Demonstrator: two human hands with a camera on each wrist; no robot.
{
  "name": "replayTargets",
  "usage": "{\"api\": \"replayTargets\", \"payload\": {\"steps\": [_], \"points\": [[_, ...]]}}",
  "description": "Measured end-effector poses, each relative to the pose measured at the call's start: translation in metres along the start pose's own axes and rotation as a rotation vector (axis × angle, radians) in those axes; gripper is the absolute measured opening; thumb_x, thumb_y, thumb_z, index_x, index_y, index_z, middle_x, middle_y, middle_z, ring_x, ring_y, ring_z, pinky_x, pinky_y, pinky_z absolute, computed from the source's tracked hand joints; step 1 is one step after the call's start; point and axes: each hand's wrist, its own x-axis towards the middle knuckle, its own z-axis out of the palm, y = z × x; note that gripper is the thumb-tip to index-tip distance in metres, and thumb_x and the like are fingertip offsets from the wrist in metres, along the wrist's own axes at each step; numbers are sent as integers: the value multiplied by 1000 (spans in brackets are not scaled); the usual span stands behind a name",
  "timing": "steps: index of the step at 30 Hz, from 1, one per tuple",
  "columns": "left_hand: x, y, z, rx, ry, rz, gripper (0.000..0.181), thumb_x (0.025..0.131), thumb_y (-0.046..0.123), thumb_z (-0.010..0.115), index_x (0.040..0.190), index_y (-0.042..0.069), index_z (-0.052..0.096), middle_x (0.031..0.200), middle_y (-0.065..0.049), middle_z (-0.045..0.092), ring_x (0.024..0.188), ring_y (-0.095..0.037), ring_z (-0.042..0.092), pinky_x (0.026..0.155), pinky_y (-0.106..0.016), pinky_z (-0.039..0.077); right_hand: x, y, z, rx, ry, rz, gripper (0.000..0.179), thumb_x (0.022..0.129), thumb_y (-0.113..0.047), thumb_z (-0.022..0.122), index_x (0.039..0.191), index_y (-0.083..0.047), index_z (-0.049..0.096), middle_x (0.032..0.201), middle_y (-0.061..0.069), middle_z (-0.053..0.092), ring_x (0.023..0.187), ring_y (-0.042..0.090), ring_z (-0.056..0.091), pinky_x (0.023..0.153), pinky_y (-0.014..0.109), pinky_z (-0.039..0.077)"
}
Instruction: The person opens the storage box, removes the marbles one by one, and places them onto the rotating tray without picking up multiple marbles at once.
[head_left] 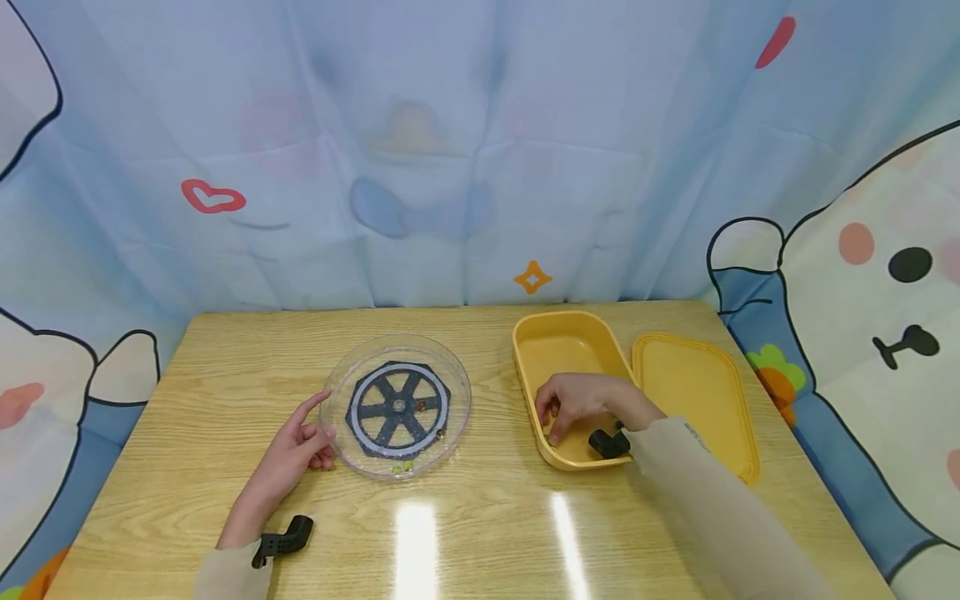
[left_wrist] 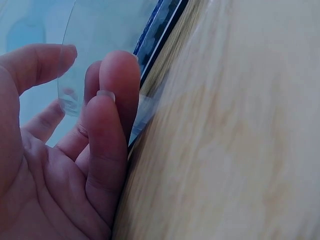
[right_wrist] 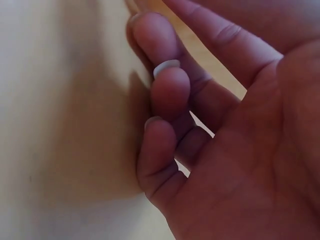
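My left hand [head_left: 300, 446] is at the left side of a clear round dish [head_left: 459, 379]. Its forefinger reaches out along the rim and the thumb touches lower down, while the other fingers curl loosely outside the wall. A dark wheel-like piece [head_left: 386, 429] with spokes and a pale ring shows in the dish. Small green marbles [head_left: 402, 467] and a brown one [head_left: 441, 434] lie near its edge. My right hand [head_left: 577, 400] reaches into a yellow container [head_left: 558, 333], fingers bent down at a small olive piece [head_left: 552, 442]; I cannot tell whether they pinch it.
A flat yellow lid [head_left: 693, 392] lies right of the container, partly under the right sleeve [head_left: 701, 475]. The wooden table [head_left: 247, 358] ends at a patterned blue curtain [head_left: 420, 167]. Each wrist wears a small black camera, the left one [head_left: 288, 537] just above the table.
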Motion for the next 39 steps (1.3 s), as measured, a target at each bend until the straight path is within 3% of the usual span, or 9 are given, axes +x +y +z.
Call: {"api": "replayTargets", "payload": {"steps": [5,9,20,26,31,39], "points": [[0,-1,0,2,-1,6,61,102,7,54,156,13,27,78,-12,61,63,-20,63,61,-28,50,4,-4,3,-110,4,-9,20,70,-12,90,78,-8,73,78,-4,60,70,7,50,65,23,41],[0,-1,-1,0,0,10,61,102,7,54,156,13,27,78,-12,61,63,-20,63,61,-29,51,6,-5,4,-132,17,7,17,68,-10,90,73,-11,74,77,-6,59,69,6,50,64,22,41],[0,0,1,-3,0,8,60,102,9,55,156,14,29,79,-14,60,64,-21,63,62,-29,50,1,0,0,-8,14,4,12,73,-9,86,78,-12,75,71,-7,63,64,8,49,60,23,40],[2,1,0,3,-1,17,60,102,7,53,156,13,28,78,-14,60,63,-20,63,61,-28,50,-2,2,-6,91,6,-45,11,76,-2,82,83,-3,73,72,-1,66,65,9,54,61,22,44],[2,0,0,1,-4,15,60,102,7,53,156,13,28,77,-13,61,63,-20,63,61,-28,50,-4,3,-9,154,37,-66,13,78,-2,81,88,1,72,77,5,69,69,12,59,65,24,49],[0,5,0,-14,-1,-9,61,102,9,55,156,15,28,77,-15,61,62,-21,62,60,-30,50,-12,-3,-17,161,147,-106,12,85,-5,77,95,-1,72,85,5,69,77,19,62,72,29,52]]}}
